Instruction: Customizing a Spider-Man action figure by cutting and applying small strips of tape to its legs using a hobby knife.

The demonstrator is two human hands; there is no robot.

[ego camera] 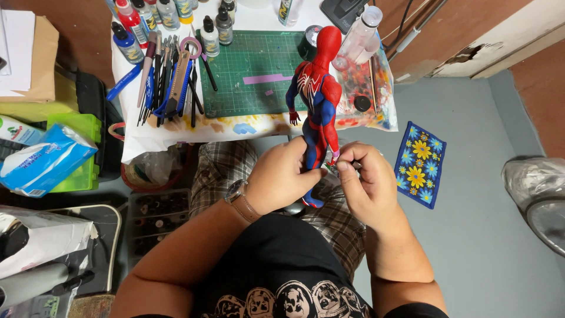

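Figure (316, 100): red/blue, upright, held above the lap, in front of the table (176, 138) edge. Head toward table, feet toward the person.

L hand (281, 176): closed round the figure's legs, fingers wrapped from the left side; full grip. Watch (235, 191) on that wrist.

R hand (368, 182): thumb + fingertips pinched shut on a small item (334, 166) just beside the figure's lower leg. Item too small to identify; pink/green bits show. Contact w/ the leg: cannot tell.

Table:
- Green cutting mat (253, 73) at centre, pink strip on it.
- Tools (170, 82) (brushes, knives, files) in a row left of mat.
- Paint bottles (170, 15) along the far edge.
- Clear bottle (360, 35) lying tilted at the right, over a paint-stained palette (368, 88).
- White sheet covers the table top, stained at the near edge.

Floor: blue mat w/ yellow flowers (419, 164) right of the R hand, well apart. Tissue pack (44, 162) on a green box (79, 153) at left. Tray of dark pots (156, 221) beside the L forearm.
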